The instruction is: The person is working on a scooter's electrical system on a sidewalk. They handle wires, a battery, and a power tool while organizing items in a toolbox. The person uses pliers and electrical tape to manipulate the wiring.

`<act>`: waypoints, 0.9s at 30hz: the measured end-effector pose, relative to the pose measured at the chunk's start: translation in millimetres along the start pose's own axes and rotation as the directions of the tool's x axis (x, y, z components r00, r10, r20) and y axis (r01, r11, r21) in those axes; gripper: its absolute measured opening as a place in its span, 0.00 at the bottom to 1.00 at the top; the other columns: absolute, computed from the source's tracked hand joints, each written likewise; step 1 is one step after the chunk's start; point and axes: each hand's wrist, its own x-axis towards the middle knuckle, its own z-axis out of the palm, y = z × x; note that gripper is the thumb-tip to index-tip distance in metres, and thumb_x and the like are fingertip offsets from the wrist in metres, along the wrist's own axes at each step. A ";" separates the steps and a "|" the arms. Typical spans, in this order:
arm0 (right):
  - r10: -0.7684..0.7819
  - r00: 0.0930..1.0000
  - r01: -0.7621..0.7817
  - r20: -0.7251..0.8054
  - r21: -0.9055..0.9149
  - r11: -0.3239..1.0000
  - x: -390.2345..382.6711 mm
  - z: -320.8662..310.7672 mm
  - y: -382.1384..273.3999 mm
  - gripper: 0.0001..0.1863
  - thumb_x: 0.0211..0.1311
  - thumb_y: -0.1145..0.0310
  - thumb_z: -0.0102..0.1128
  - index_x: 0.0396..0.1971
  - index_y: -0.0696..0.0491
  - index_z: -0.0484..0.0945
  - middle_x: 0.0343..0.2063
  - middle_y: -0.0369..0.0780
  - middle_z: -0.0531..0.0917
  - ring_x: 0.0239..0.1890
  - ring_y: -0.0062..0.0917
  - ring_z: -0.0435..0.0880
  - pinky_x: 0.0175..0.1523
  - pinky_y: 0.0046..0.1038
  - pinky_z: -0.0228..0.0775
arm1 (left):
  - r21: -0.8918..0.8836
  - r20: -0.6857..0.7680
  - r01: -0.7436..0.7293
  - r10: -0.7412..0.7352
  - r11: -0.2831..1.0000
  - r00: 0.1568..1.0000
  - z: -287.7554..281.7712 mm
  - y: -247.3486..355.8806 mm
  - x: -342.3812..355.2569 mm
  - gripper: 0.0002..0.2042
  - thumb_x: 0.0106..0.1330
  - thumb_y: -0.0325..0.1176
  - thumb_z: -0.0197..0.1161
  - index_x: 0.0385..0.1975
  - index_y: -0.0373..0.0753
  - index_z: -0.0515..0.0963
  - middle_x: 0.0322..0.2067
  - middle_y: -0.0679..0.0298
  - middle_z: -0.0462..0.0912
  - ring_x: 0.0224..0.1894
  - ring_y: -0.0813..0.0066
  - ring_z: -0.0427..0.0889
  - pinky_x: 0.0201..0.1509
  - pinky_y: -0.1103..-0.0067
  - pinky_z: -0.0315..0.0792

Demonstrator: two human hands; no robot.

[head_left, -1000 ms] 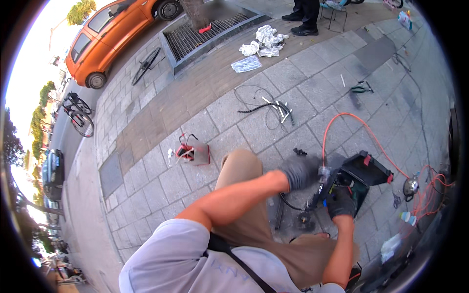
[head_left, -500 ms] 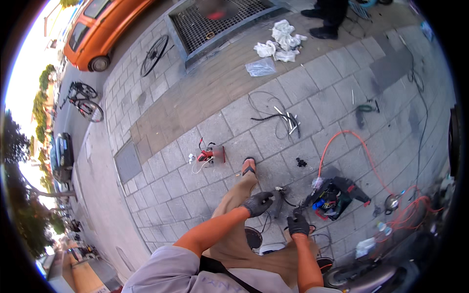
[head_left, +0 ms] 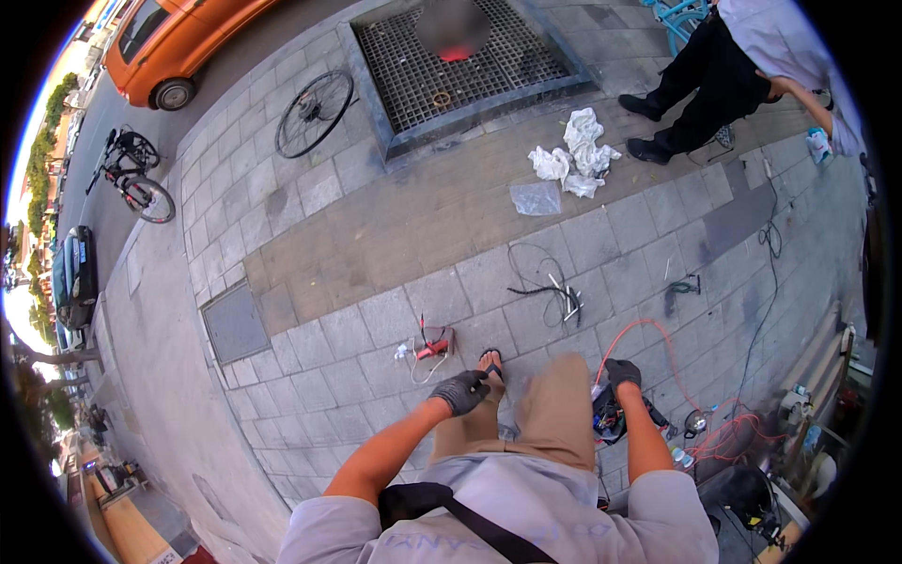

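Note:
Both of my hands wear dark grey gloves, with nothing visible in either. My left hand (head_left: 462, 392) hovers above my left sandalled foot (head_left: 490, 363), fingers loosely apart. Over the black tool bag (head_left: 611, 423) is my right hand (head_left: 623, 373), its fingers half curled but not pressed together. My right forearm and leg partly cover the bag and its jumbled contents. A red device (head_left: 432, 349) with a white cord lies on the paving ahead of my left hand. My raised right knee (head_left: 554, 404) is blurred.
Red hose (head_left: 658, 329) loops toward a tangle at the right. Ahead lie cables with short rods (head_left: 567, 299), crumpled white cloths (head_left: 584, 150) and a bicycle wheel (head_left: 316, 113). A metal grate (head_left: 404, 85) is set in the ground. Another person (head_left: 705, 94) stands far right.
My body has risen from its low position and my legs have drawn in. My right hand has moved right and upward in view. The other person shows more fully now.

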 end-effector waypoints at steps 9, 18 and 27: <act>-0.161 0.965 0.240 0.209 -0.441 0.865 132.6 44.1 -194.9 0.23 0.69 0.50 0.51 0.44 0.55 0.85 0.30 0.49 0.86 0.38 0.42 0.88 0.45 0.45 0.76 | -0.077 -0.200 0.139 -0.152 0.987 0.968 -231.5 0.1 107.5 0.24 0.68 0.46 0.63 0.59 0.38 0.74 0.42 0.55 0.86 0.39 0.67 0.87 0.50 0.70 0.78; 0.098 0.913 -0.201 0.395 0.230 0.952 248.8 106.2 -498.2 0.25 0.62 0.47 0.59 0.31 0.58 0.84 0.21 0.47 0.82 0.20 0.35 0.83 0.27 0.40 0.74 | -0.383 -0.362 0.271 -0.414 0.883 0.835 -394.0 31.6 211.1 0.19 0.70 0.40 0.62 0.57 0.38 0.76 0.38 0.57 0.84 0.36 0.72 0.82 0.43 0.74 0.77; -0.113 0.966 0.097 0.232 0.076 0.992 426.8 230.9 -690.9 0.27 0.55 0.44 0.59 0.36 0.56 0.86 0.41 0.53 0.85 0.48 0.48 0.83 0.56 0.44 0.73 | -0.004 -0.142 0.156 -0.155 0.988 0.978 -479.0 6.7 356.4 0.14 0.69 0.39 0.61 0.51 0.41 0.79 0.37 0.57 0.85 0.35 0.64 0.86 0.40 0.70 0.78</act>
